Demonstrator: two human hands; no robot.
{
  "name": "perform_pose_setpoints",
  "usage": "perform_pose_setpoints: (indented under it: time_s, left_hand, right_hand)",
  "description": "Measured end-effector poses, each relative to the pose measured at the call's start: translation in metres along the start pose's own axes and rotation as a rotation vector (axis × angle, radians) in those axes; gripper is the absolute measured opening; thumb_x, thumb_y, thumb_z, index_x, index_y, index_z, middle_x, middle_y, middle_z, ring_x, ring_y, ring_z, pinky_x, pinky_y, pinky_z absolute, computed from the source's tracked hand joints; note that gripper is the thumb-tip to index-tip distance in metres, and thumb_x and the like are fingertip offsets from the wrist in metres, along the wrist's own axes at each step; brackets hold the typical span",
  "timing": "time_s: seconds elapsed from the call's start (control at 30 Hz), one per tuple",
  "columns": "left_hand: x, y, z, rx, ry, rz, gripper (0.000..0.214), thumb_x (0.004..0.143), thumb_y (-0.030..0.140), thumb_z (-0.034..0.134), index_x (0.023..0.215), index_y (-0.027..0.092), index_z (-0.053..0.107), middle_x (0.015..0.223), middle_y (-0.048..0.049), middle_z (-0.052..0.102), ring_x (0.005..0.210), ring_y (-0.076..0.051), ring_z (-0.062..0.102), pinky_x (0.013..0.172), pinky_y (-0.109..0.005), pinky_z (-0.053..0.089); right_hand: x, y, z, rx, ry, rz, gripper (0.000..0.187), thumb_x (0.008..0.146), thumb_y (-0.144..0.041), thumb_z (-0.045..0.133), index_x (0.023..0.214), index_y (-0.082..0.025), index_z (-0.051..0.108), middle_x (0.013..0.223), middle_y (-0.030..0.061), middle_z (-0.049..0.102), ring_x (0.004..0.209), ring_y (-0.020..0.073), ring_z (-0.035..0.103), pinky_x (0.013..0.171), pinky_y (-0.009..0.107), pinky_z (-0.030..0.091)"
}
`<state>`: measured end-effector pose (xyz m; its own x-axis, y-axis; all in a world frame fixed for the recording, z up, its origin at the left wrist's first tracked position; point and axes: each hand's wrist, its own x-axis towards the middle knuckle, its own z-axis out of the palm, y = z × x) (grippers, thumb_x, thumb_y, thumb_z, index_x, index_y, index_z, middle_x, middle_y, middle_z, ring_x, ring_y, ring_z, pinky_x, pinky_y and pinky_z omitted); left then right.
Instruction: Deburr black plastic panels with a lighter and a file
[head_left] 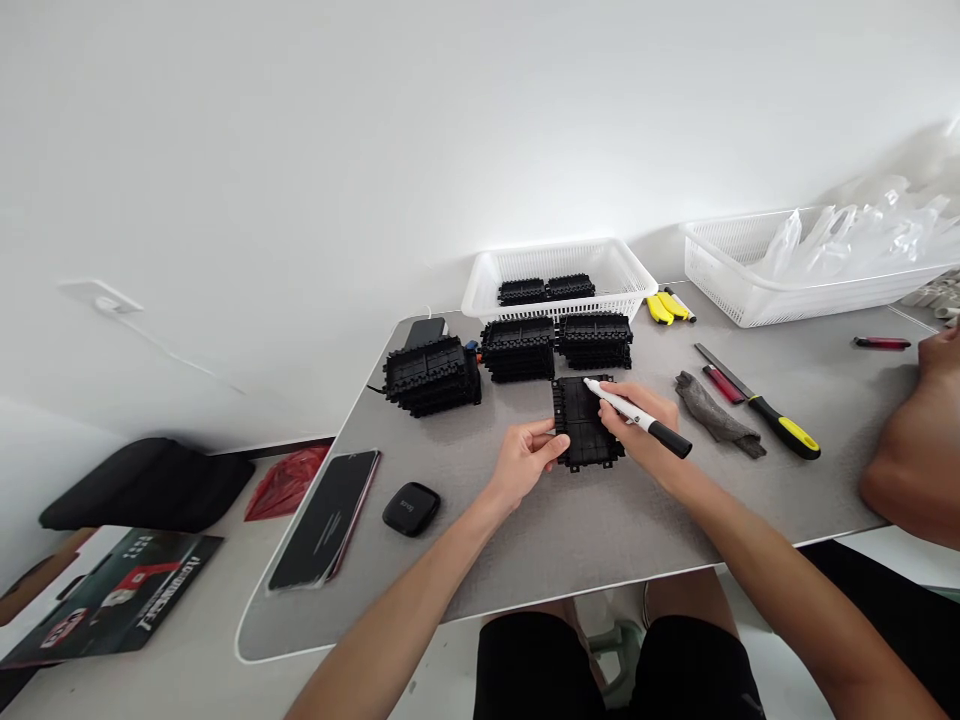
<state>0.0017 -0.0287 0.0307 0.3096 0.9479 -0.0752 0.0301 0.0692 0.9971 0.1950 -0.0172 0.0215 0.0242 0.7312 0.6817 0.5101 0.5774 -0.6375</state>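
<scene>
- A flat black plastic tray (585,420) is laid on the grey bench (525,520); it serves as the landmark below.
- The tray's left edge is pinched by the left hand (525,458), fingers pressed together on it.
- A white marker (637,412) is gripped in the right hand (637,430), fingers closed round the barrel, tip held over the tray's upper right part.
- Three stacks of black trays (517,348) are seen just behind the tray; a white basket (622,268) stands behind those.
- A grey rag (716,410) and a yellow-handled knife (757,402) lie right of the tray.
- A phone (326,520) lies well left of the tray.
- Another person's arm (911,470) is seen far right of it.
</scene>
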Motion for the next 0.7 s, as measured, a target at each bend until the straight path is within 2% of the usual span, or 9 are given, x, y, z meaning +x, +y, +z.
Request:
perform_pose_setpoints:
  time_s: [0.2,0.33,0.43,0.53,0.7]
  left_hand:
    - [0.001,-0.003,0.0,0.023,0.006,-0.018,0.043,0.075,0.044,0.07,0.104,0.013,0.072,0.064,-0.0014,0.058,0.054,-0.009,0.039,0.049,-0.022,0.034]
    - [0.002,-0.005,-0.001,0.033,0.022,-0.024,0.044,0.075,0.044,0.07,0.106,0.012,0.072,0.061,-0.0005,0.057,0.053,-0.009,0.037,0.049,-0.022,0.033]
    - [0.003,-0.006,-0.003,0.035,0.079,-0.018,0.041,0.073,0.043,0.071,0.102,0.013,0.073,0.061,-0.0003,0.058,0.052,-0.009,0.037,0.049,-0.022,0.032]
    - [0.004,-0.005,-0.006,0.026,0.126,-0.015,0.04,0.072,0.042,0.072,0.099,0.013,0.074,0.059,0.0004,0.057,0.052,-0.009,0.037,0.05,-0.023,0.032]
    - [0.004,-0.003,-0.007,-0.002,0.166,-0.031,0.05,0.071,0.043,0.072,0.111,0.012,0.07,0.06,0.0004,0.058,0.052,-0.009,0.038,0.051,-0.023,0.032]
  right_hand:
    - [-0.003,0.001,0.002,0.03,0.032,-0.014,0.021,0.088,-0.027,0.057,0.107,-0.022,0.068,0.087,0.0046,0.071,0.073,0.0154,0.066,0.068,0.028,0.053]
    - [0.002,0.001,-0.008,-0.037,0.063,0.019,0.024,0.09,-0.027,0.055,0.111,-0.022,0.065,0.085,0.0039,0.069,0.068,0.0144,0.063,0.067,0.028,0.051]
    - [0.013,0.005,-0.028,-0.04,-0.08,0.049,0.028,0.09,-0.021,0.048,0.113,-0.024,0.062,0.084,0.0023,0.065,0.067,0.0135,0.06,0.066,0.027,0.049]
    - [0.02,0.011,-0.055,-0.004,-0.276,0.149,0.042,0.085,-0.013,0.041,0.123,-0.025,0.055,0.097,0.004,0.063,0.074,0.0142,0.059,0.065,0.027,0.048]
    - [0.001,0.025,-0.089,0.021,-0.578,0.182,0.057,0.082,-0.012,0.041,0.138,-0.023,0.041,0.111,0.0083,0.059,0.088,0.0177,0.059,0.083,0.034,0.048]
